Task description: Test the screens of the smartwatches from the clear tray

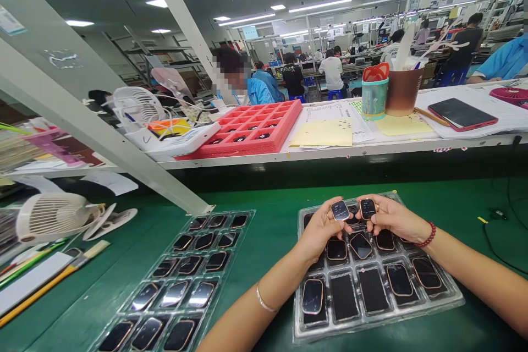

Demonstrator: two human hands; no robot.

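Observation:
My left hand (322, 229) is closed on a smartwatch (340, 210) with a gold-edged case and a dark screen. In my right hand (386, 216), pinched between the fingers, is a second smartwatch (368, 208), its screen facing me. Both hands are over the far part of a clear plastic tray (355, 325) with black-lined pockets. Several strapless watches lie in its pockets, among them one at the near left (312, 296) and a tilted one (361, 246) below my hands. Two near pockets show only black lining. My forearms hide part of the tray.
Left of me a second clear tray (163, 305) is filled with several watches. A brush (74, 265), pens and a white fan (53, 217) lie at the far left. The raised shelf holds a red foam tray (264, 127), papers, cups and a phone (462, 113). A cable (495, 247) lies at right.

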